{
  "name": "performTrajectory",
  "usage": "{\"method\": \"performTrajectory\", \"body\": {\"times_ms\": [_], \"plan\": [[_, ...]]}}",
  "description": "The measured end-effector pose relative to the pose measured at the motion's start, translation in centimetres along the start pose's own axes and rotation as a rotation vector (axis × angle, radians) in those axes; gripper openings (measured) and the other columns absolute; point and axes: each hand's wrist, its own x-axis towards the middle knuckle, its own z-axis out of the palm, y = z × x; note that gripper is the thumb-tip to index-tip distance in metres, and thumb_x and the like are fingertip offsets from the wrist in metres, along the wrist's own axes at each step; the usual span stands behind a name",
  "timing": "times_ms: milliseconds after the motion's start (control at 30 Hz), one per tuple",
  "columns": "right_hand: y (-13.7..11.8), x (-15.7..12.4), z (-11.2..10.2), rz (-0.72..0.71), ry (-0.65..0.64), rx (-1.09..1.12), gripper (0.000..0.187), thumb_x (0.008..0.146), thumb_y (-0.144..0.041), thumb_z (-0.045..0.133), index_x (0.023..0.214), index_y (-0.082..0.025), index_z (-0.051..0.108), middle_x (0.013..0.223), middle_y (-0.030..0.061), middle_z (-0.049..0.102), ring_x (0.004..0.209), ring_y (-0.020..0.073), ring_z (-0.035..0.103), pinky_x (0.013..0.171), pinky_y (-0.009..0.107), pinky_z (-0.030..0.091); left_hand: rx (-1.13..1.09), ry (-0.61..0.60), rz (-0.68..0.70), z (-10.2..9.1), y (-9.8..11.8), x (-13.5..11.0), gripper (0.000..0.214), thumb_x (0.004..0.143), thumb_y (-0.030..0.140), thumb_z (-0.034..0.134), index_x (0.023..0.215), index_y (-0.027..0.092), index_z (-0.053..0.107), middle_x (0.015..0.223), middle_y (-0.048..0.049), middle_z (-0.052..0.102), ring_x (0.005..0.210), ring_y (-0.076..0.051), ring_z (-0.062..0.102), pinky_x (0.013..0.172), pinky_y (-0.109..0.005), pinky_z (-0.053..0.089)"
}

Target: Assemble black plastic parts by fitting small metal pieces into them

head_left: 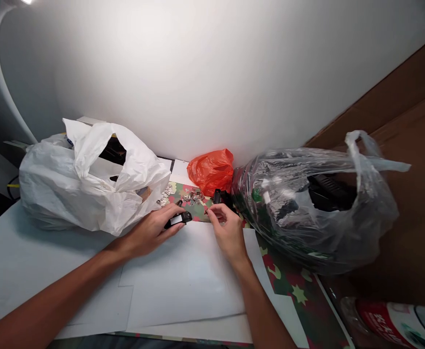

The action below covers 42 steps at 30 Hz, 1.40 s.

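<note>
My left hand (pixel 153 230) rests on the white paper and is closed on a small black and white part (pixel 178 219). My right hand (pixel 227 228) is just to its right, thumb and forefinger pinched on a tiny piece (pixel 206 212) that I cannot make out. Beyond the fingers lie a small black part (pixel 217 196) and two little heaps of small metal pieces (pixel 194 197), on a patterned red and green mat (pixel 292 286).
A white plastic bag (pixel 85 186) bulges at the left. An orange bag (pixel 211 170) sits against the white wall. A clear bag of black parts (pixel 314 203) fills the right, by a brown cardboard wall (pixel 409 160). White paper sheets (pixel 176 276) cover the table. A jar (pixel 387 322) lies bottom right.
</note>
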Motion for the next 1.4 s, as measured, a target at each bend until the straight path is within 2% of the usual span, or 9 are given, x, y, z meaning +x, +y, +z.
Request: {"method": "performTrajectory", "body": {"times_ms": [133,233,367,500,667,967,1133,1300,1400], "plan": [[-0.4,-0.1,1.0,0.026,-0.055,0.235,0.034,0.088,-0.054,0.075,0.090,-0.021,0.069,0.083,0.0065,0.077,0.076,0.0244,0.077,0.064,0.034,0.063,-0.009,0.026,0.143,0.1,-0.3,0.1,0.026,0.107,0.027,0.062,0.132,0.024,0.067,0.122,-0.0084,0.067,0.109,-0.018,0.072,0.088,-0.025,0.059],[-0.8,-0.3,1.6,0.038,-0.071,0.355,0.039,0.083,-0.057,0.082,0.092,-0.020,0.073,0.082,0.0061,0.079,0.076,0.0244,0.079,0.068,0.037,0.068,-0.010,0.097,0.232,0.3,-0.5,0.2,0.024,0.104,0.022,0.066,0.129,0.023,0.068,0.117,-0.0077,0.070,0.107,-0.018,0.073,0.089,-0.026,0.061],[-1.8,-0.9,1.8,0.040,-0.068,0.423,0.032,0.083,-0.049,0.085,0.093,-0.019,0.080,0.084,0.0064,0.082,0.074,0.0225,0.079,0.074,0.038,0.069,-0.009,0.252,0.342,0.6,-0.5,0.3,0.020,0.101,0.020,0.072,0.121,0.021,0.069,0.109,-0.0068,0.074,0.099,-0.016,0.075,0.086,-0.026,0.063],[-2.6,-1.7,2.1,0.029,-0.043,0.378,0.020,0.084,-0.038,0.084,0.092,-0.020,0.082,0.085,0.0068,0.083,0.077,0.0227,0.081,0.076,0.035,0.069,0.008,0.351,0.419,0.6,-0.3,0.5,0.021,0.097,0.017,0.076,0.117,0.020,0.070,0.102,-0.0058,0.075,0.093,-0.015,0.075,0.081,-0.024,0.063],[-2.8,-2.1,2.5,-0.029,0.009,0.283,0.016,0.087,-0.035,0.080,0.093,-0.021,0.082,0.089,0.0066,0.084,0.080,0.0225,0.081,0.078,0.034,0.069,0.042,0.386,0.420,0.6,0.1,0.5,0.021,0.096,0.018,0.078,0.115,0.019,0.069,0.099,-0.0046,0.074,0.087,-0.013,0.074,0.078,-0.022,0.063],[-1.9,-1.9,2.6,-0.019,0.026,0.307,0.020,0.086,-0.039,0.081,0.092,-0.020,0.082,0.084,0.0071,0.083,0.074,0.0228,0.080,0.072,0.034,0.069,0.081,0.368,0.421,0.8,-0.2,0.1,0.021,0.096,0.017,0.076,0.115,0.020,0.068,0.102,-0.0056,0.074,0.092,-0.015,0.076,0.081,-0.023,0.064],[-2.1,-2.2,3.0,-0.034,0.005,0.281,0.017,0.088,-0.038,0.080,0.091,-0.021,0.082,0.085,0.0059,0.083,0.076,0.0221,0.080,0.075,0.034,0.068,0.099,0.362,0.396,0.8,-0.1,-0.1,0.016,0.099,0.019,0.073,0.114,0.021,0.067,0.104,-0.0055,0.073,0.090,-0.014,0.076,0.080,-0.022,0.063],[-2.4,-2.4,3.1,-0.054,-0.001,0.248,0.014,0.090,-0.037,0.079,0.091,-0.023,0.082,0.087,0.0054,0.081,0.079,0.0216,0.077,0.073,0.034,0.065,0.117,0.367,0.411,0.8,0.1,-0.2,0.014,0.101,0.022,0.071,0.114,0.021,0.065,0.102,-0.0053,0.072,0.087,-0.014,0.076,0.078,-0.022,0.064],[-2.4,-2.3,3.0,-0.030,-0.035,0.301,0.018,0.090,-0.040,0.079,0.090,-0.022,0.081,0.085,0.0053,0.079,0.076,0.0211,0.076,0.070,0.033,0.065,0.119,0.383,0.430,0.8,0.2,-0.2,0.015,0.101,0.024,0.071,0.114,0.020,0.064,0.102,-0.0058,0.072,0.089,-0.015,0.077,0.079,-0.023,0.065]]}}
